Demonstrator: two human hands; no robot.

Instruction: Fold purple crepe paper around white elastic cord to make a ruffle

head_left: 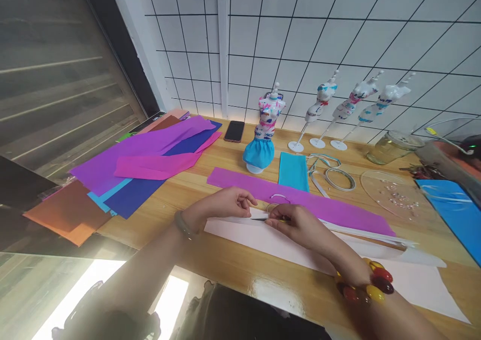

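Qty: 2 hands (230, 202), 2 bracelets (376, 294), 4 mini mannequins (268, 113), 1 blk. ph. (234, 131), 1 jar (391, 148), 1 clr. plate (372, 187)

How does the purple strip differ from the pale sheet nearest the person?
Colour: the purple strip is vivid, while the pale sheet is almost white.
Place: the pale sheet lies nearer the person; the purple strip lies beyond it.
Reach: the pale sheet extends farther right than the purple strip.
Both are long and spread across the wooden table.

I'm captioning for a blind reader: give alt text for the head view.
A person's right hand holds a dark slender tool over pale sheets, the left hand close by; behind stands a small mannequin in a blue skirt.
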